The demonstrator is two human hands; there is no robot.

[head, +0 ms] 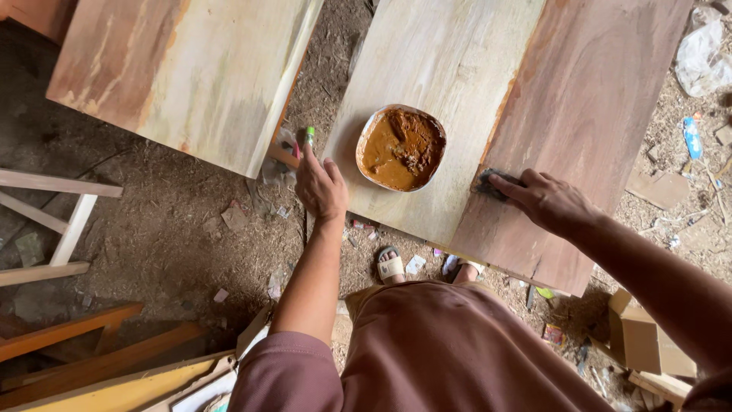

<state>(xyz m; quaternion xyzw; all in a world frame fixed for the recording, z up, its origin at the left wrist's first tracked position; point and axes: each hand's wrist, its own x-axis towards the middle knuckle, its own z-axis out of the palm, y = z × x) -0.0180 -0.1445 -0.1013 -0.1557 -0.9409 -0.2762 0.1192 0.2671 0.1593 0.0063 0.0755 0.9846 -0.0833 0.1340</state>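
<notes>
We work on the wide wooden board (488,99), and every position below refers to it. The right hand (553,200) presses a dark pad (492,183) flat against the board's reddish half, near the edge closest to us; the fingers lie extended over the pad, holding it down rather than curling round it. The bowl (402,147) of brown paste sits on the board's paler half, just beside the pad and apart from it. The left hand (320,183) rests at the board's left edge with fingers loosely bent and nothing visibly gripped — we cannot tell whether it touches the wood.

To do the rubbing well, we judge the following points to matter:

- Keep the pad flat under the fingertips so that pressure spreads evenly.
- Stroke along the grain, which runs the length of the board.
- Steady the board at its left edge while the right hand works.
- Reload from the bowl in small amounts — a heavy load is likely to streak.

A second board (183,69) lies to the left, across a gap of littered ground (191,229).
</notes>
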